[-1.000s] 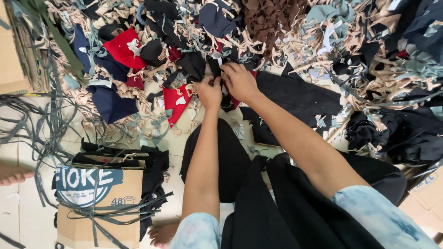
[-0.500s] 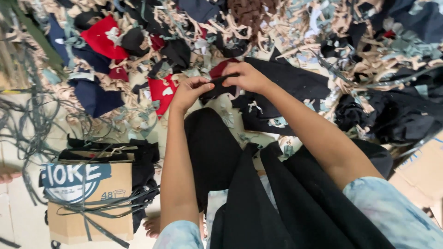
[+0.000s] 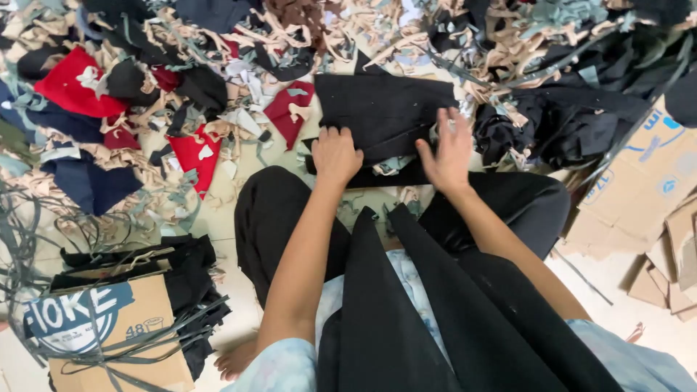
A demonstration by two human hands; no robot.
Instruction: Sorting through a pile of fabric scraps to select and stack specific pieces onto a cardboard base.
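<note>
I sit on the floor with my knees apart, black cloth draped over my lap [image 3: 435,319]. A black piece of fabric [image 3: 381,109] lies flat on the floor just in front of my knees. My left hand [image 3: 335,154] rests on its near left edge with the fingers curled over the cloth. My right hand [image 3: 449,149] presses flat on its near right edge, fingers spread. Red scraps [image 3: 290,109] lie just left of the black piece.
A big heap of fabric scraps [image 3: 181,87] in beige, red, navy and black covers the floor ahead. A cardboard box with black cloth and straps [image 3: 109,327] stands at lower left. Flattened cardboard [image 3: 639,189] lies at right. Dark tangled strips [image 3: 29,247] trail at far left.
Both hands were picking at the scrap heap; they have come back toward me and now rest on a black fabric piece laid flat before my knees. My view has shifted left.
</note>
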